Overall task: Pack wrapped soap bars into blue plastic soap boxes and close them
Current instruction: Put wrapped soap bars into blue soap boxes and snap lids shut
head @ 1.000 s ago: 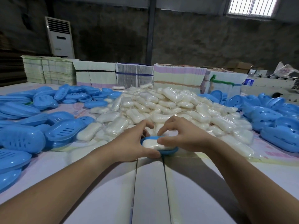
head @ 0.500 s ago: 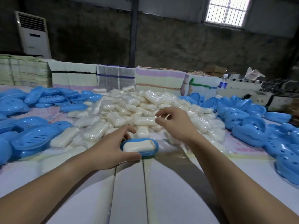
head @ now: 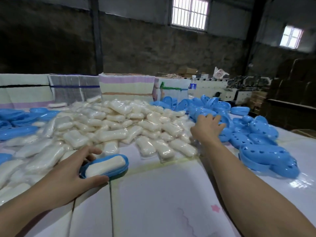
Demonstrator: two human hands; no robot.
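A blue soap box base (head: pixel 119 170) lies on the white table with a wrapped white soap bar (head: pixel 106 165) in it, uncovered. My left hand (head: pixel 68 175) holds the base at its near left end, thumb under the front rim and fingers behind. My right hand (head: pixel 207 128) stretches out to the right with fingers extended, reaching the edge of a heap of blue perforated lids (head: pixel 253 134); whether it touches one I cannot tell. A big pile of wrapped soap bars (head: pixel 119 127) fills the middle of the table.
More blue box halves (head: pixel 18 130) lie at the left edge. Bundled stacks of flat cartons (head: pixel 126 88) line the back of the table, with a water bottle (head: pixel 192 87) and a machine (head: pixel 227 94) at the back right. The white table top (head: pixel 162 202) lies in front of me.
My right hand left the box and swung right to the lid heap. My left hand stayed on the filled base. The view turned to the right.
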